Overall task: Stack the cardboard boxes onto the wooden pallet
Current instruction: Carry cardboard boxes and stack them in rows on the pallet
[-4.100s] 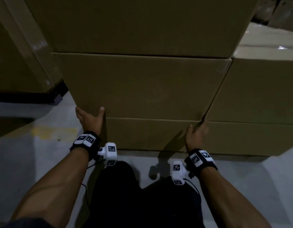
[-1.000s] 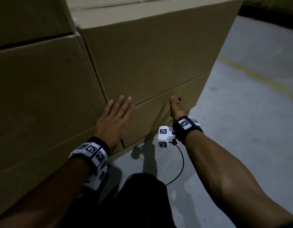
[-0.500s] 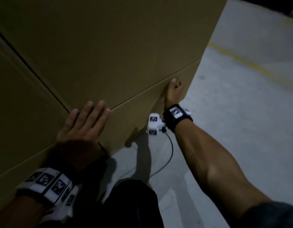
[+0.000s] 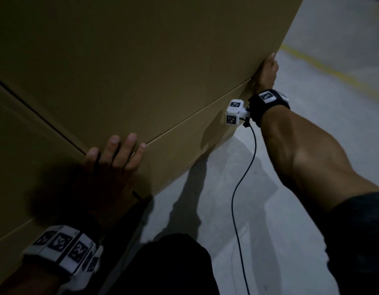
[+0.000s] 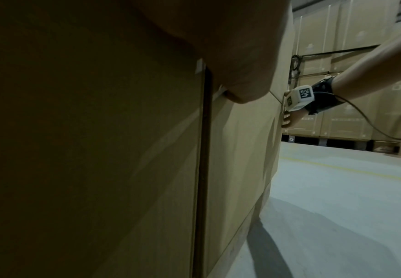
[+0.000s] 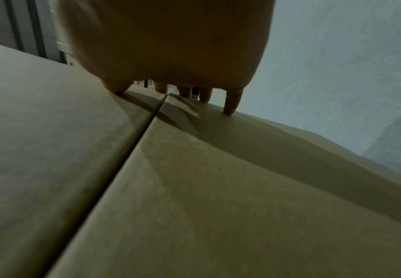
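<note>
**Boxes stacked high, top one being squared up**

Your left hand (image 4: 111, 167) lay flat, fingers straight, against the face of the lower box (image 4: 184, 150), just right of the dark gap beside the neighbouring stack (image 4: 24, 156). Above the seam sat the upper box (image 4: 141, 60). Your right hand (image 4: 266, 74) curled round that box's far corner. Past it lay bare concrete floor (image 4: 312, 145) with a yellow line (image 4: 324, 67). Several boxes looked placed already; the pallet itself was hidden, so I couldn't tell how many remained.
</note>
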{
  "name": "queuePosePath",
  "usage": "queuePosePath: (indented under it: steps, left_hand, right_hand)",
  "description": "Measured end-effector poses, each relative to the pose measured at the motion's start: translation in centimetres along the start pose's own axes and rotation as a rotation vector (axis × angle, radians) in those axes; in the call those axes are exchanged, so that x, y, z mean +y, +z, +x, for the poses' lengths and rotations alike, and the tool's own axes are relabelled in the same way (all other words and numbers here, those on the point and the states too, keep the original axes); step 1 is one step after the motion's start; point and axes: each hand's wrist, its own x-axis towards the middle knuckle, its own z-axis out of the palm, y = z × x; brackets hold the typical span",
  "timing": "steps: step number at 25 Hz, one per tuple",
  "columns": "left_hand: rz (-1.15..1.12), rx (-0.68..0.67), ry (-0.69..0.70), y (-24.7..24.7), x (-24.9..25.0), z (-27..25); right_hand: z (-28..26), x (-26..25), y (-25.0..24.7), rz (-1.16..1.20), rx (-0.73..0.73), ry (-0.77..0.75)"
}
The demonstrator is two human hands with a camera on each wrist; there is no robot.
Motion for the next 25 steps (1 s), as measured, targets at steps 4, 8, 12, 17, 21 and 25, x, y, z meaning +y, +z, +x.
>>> queuePosePath:
  steps: [4,8,12,17,21,25]
  left_hand:
    - [0.011,-0.010,-0.009,0.0,0.0,-0.2]
    - [0.032,-0.046,0.009,-0.2,-0.4,-0.3]
    - [0.035,-0.071,0.004,-0.3,-0.2,-0.3]
    - [0.063,-0.027,0.040,0.4,-0.4,-0.6]
    - [0.145,-0.065,0.056,-0.5,-0.8,0.2]
    - [-0.026,-0.481,0.083,-4.3,-0.9,0.6]
  right_hand:
    - [0.3,0.0,0.1,-0.025,0.005,-0.005]
    - [0.8,0.2,0.3,-0.055,0.009,0.007]
    - [0.9,0.7,0.5,-0.035,0.001,-0.008]
    - [-0.6,1.2,1.2,-0.011,-0.025,0.030]
    - [-7.4,2.3,1.8,-0.001,-0.134,0.030]
    - [-13.2,6.0,2.2,-0.019,-0.361,0.247]
